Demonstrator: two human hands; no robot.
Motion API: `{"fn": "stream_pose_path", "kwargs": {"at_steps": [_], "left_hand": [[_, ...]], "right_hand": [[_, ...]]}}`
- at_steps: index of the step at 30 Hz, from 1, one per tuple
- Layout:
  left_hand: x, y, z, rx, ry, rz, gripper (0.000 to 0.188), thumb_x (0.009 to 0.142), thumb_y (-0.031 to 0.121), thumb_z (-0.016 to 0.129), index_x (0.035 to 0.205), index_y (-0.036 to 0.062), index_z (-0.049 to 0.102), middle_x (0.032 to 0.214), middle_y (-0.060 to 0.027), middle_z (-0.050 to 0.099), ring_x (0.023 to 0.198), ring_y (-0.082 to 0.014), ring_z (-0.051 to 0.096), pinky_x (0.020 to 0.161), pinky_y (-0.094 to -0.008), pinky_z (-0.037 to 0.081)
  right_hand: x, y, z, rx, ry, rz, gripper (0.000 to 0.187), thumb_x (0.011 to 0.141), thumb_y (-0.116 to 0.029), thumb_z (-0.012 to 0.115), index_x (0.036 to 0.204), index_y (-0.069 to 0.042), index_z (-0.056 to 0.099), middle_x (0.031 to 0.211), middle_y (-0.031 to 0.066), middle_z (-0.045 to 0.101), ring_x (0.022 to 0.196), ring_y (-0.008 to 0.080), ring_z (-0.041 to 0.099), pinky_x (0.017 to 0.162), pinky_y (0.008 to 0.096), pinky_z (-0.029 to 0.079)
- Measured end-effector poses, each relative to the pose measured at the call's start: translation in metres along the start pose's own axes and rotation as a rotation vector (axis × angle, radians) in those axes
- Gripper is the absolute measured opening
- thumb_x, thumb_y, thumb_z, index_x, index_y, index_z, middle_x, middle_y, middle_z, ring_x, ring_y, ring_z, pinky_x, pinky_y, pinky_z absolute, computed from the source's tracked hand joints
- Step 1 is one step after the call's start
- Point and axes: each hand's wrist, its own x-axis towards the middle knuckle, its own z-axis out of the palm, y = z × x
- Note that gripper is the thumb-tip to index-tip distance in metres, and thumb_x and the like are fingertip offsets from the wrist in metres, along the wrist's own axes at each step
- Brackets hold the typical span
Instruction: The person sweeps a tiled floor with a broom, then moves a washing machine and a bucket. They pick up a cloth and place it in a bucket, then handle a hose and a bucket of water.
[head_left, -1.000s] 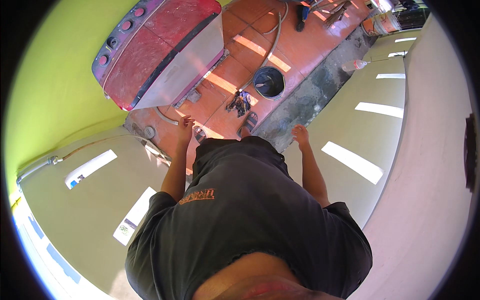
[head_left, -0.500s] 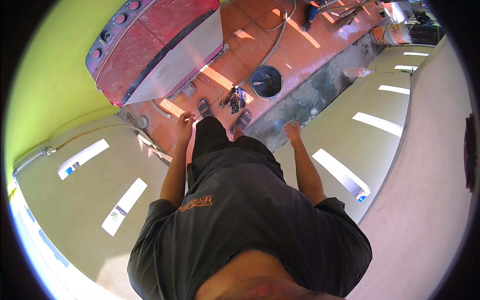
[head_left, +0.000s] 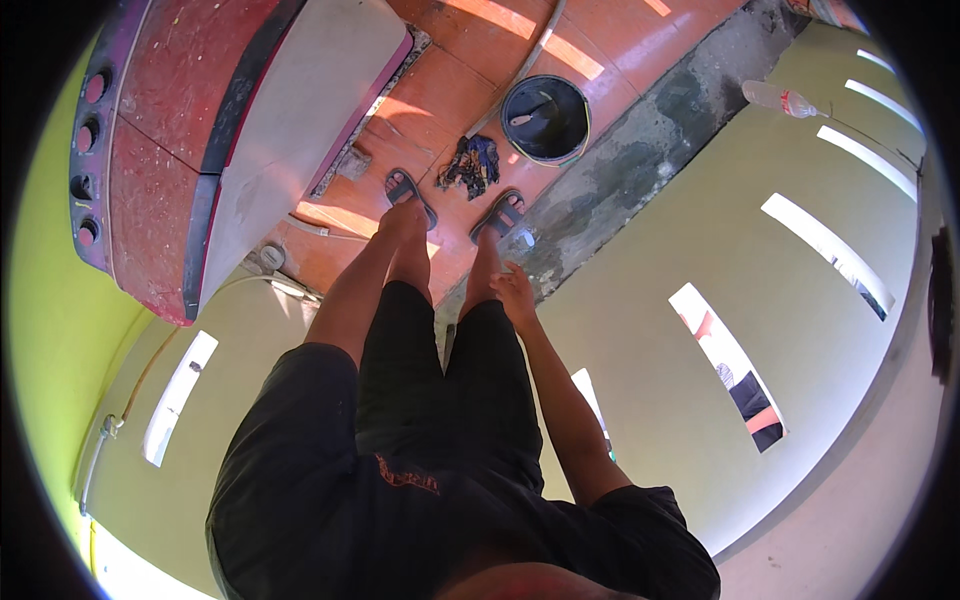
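Observation:
My left arm reaches down to the floor beside the washing machine, and my left hand (head_left: 402, 216) overlaps my left sandal (head_left: 410, 190). Its fingers blend with the foot and cannot be made out. My right hand (head_left: 513, 293) hangs in front of my right shin, fingers loosely bent and apart, holding nothing I can see. A crumpled dark patterned cloth (head_left: 470, 167) lies on the tiles just beyond my feet. Past it to the right stands a black bucket (head_left: 546, 135) with a small pale object inside.
A washing machine (head_left: 290, 110) with a red top and a row of knobs fills the left side. A grey hose (head_left: 530, 62) runs over the orange tiles. Rough grey concrete (head_left: 640, 175) borders the slotted wall at right, where a plastic bottle (head_left: 778, 98) hangs.
I have bent forward, and the bucket and washing machine look nearer. My left hand has gone down toward my left foot. The right hand has moved inward, in front of my right leg.

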Motion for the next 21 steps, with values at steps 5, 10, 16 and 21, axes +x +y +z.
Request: {"fn": "stream_pose_path", "kwargs": {"at_steps": [5,10,16,21], "left_hand": [[0.156,-0.025,0.077,0.035,-0.019,-0.065,0.043,0.081,0.032,0.069,0.115,0.0065,0.062,0.109,-0.0184,0.069,0.101,-0.0351,0.067,0.088,-0.0461,0.052],[0.302,-0.057,0.193,-0.220,0.194,0.008,0.065,0.080,0.035,0.073,0.133,0.0065,0.049,0.115,-0.0234,0.065,0.108,-0.0388,0.063,0.091,-0.0456,0.050],[0.347,-0.048,0.287,-0.383,0.250,0.004,0.070,0.079,0.032,0.077,0.133,-0.0003,0.047,0.119,-0.0268,0.062,0.105,-0.0399,0.063,0.087,-0.0458,0.050],[0.258,-0.023,0.245,-0.321,0.047,0.076,0.032,0.076,0.028,0.074,0.095,0.0030,0.072,0.099,-0.0209,0.068,0.089,-0.0391,0.066,0.080,-0.0471,0.051]], "right_hand": [[0.059,0.029,0.071,0.019,-0.035,-0.143,0.047,0.096,-0.014,0.062,0.139,-0.007,0.044,0.109,0.0070,0.065,0.099,0.0157,0.064,0.080,0.0303,0.050],[0.064,0.019,0.049,-0.229,-0.259,0.092,0.041,0.098,-0.009,0.058,0.136,-0.004,0.047,0.110,0.0096,0.064,0.100,0.0173,0.063,0.085,0.0305,0.051],[0.071,0.012,0.011,-0.147,-0.150,0.013,0.036,0.098,-0.006,0.056,0.133,-0.001,0.048,0.106,0.0088,0.062,0.101,0.0154,0.062,0.089,0.0294,0.050],[0.074,0.033,0.016,-0.089,-0.109,0.041,0.034,0.098,-0.004,0.055,0.131,0.000,0.049,0.103,0.0074,0.062,0.101,0.0144,0.062,0.089,0.0280,0.049]]}}
